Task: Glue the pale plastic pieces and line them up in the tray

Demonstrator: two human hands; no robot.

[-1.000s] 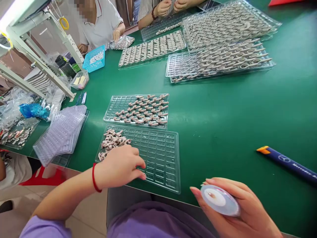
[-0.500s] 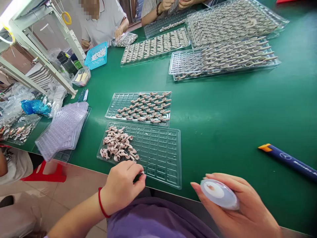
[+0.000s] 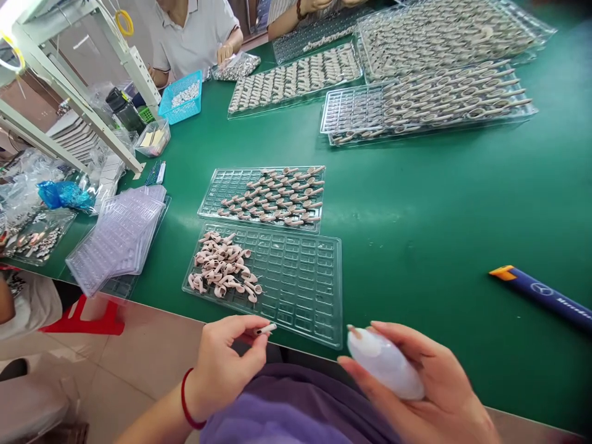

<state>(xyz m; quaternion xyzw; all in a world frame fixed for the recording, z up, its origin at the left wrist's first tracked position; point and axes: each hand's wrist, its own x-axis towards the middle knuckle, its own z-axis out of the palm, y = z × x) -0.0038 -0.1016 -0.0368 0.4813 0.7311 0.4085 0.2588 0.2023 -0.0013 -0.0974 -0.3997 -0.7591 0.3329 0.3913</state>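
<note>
My left hand [image 3: 234,354], with a red cord at the wrist, pinches a small pale plastic piece [image 3: 265,329] with a dark spot between thumb and forefinger. My right hand [image 3: 430,376] is wrapped round a translucent white squeeze bottle [image 3: 386,364], its brownish tip turned left toward the piece but apart from it. Beyond my left hand lies a clear compartment tray [image 3: 300,283]. Heaped at its left end are pinkish curved plastic shells [image 3: 224,265] with short stems. Behind it, another clear tray [image 3: 222,185] bears similar stemmed pieces [image 3: 282,197] in slanting rows.
Stacked empty trays [image 3: 120,228] lie at the left, below a lamp frame [image 3: 111,135]. A navy-and-orange box cutter-like object [image 3: 541,290] is at the right. Filled trays [image 3: 430,105] and a blue basket [image 3: 185,111] stand farther back. Two people sit across the green table [image 3: 416,203].
My right hand has brought the bottle leftward and tilted its tip toward my left hand. The small piece now shows more clearly in my left fingers. The view has shifted slightly.
</note>
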